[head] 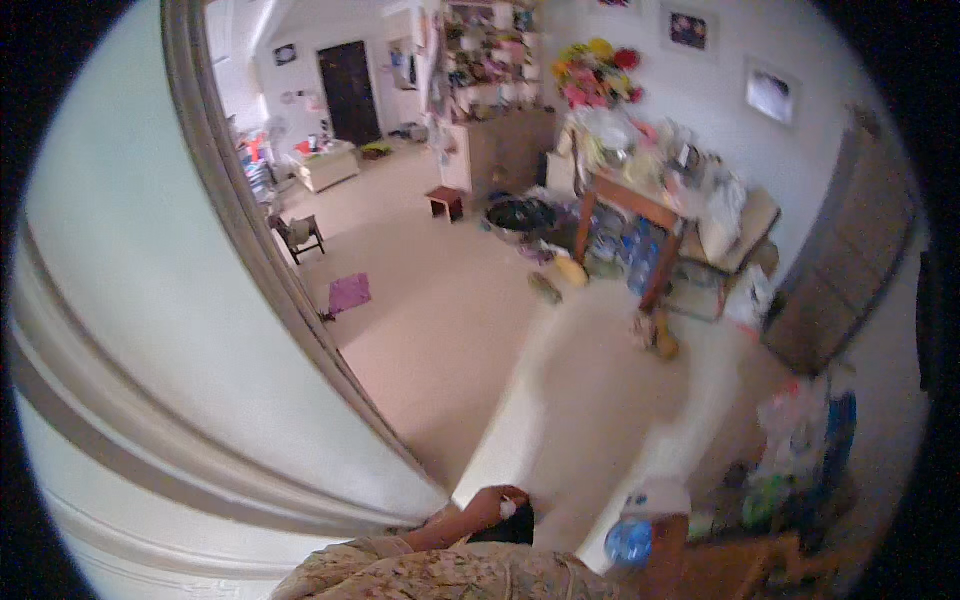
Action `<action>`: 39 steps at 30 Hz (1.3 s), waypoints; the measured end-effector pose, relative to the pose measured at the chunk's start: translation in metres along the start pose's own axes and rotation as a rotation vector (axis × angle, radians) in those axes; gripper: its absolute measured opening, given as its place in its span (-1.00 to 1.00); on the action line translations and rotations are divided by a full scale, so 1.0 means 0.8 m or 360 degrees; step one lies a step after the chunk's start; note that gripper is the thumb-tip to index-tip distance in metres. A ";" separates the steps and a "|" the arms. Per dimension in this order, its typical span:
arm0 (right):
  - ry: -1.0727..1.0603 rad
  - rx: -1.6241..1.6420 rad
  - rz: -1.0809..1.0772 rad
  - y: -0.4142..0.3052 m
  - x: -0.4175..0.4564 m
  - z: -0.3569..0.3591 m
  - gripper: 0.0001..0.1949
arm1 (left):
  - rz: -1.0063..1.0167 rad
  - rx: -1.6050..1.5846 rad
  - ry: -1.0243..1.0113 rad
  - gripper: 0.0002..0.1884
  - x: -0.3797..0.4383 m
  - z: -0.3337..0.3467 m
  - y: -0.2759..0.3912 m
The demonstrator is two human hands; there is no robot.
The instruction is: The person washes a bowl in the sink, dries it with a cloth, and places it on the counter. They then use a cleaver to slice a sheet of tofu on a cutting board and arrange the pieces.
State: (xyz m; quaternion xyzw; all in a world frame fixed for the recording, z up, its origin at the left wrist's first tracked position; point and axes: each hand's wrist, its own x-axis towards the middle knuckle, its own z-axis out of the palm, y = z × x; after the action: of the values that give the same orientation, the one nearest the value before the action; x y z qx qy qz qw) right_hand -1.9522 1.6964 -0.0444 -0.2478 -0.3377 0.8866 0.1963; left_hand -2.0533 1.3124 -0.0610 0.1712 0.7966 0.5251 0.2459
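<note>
My left hand is low in the picture, reaching out from the patterned, floral sleeve of my clothing. Its fingers look curled, and a small whitish spot shows at them; blur hides whether this is a held thing. Just below the hand is something black, partly covered. My right hand is out of view. Before me lies a light tan floor with bright streaks of light across it. To the right of the left hand, a round blue plastic thing sits by a blurred white and brown object.
A door frame and pale wall edge run close on my left. On the right are a cluttered wooden table, a brown door leaning or standing and bags. Farther off are a small stool, a chair and a purple mat.
</note>
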 end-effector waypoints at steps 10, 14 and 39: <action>0.0518 0.0086 -0.0126 -0.093 0.175 -0.051 -0.54 | 0.0154 -0.0026 0.0070 -0.71 0.316 -0.048 0.073; 0.0625 0.0157 -0.0188 -0.109 0.243 -0.069 -0.53 | -0.0074 0.0199 0.0052 -0.69 0.403 -0.053 0.127; -0.0179 -0.0182 0.0468 -0.143 1.103 0.390 -0.50 | -0.0131 -0.0317 0.0302 -0.74 1.040 -0.161 0.146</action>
State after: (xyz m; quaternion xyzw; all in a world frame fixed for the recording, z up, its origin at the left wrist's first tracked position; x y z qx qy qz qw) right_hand -2.8164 2.0740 -0.0328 -0.2552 -0.3582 0.8976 0.0307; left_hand -2.8080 1.7029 -0.0880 0.0627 0.7666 0.6048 0.2065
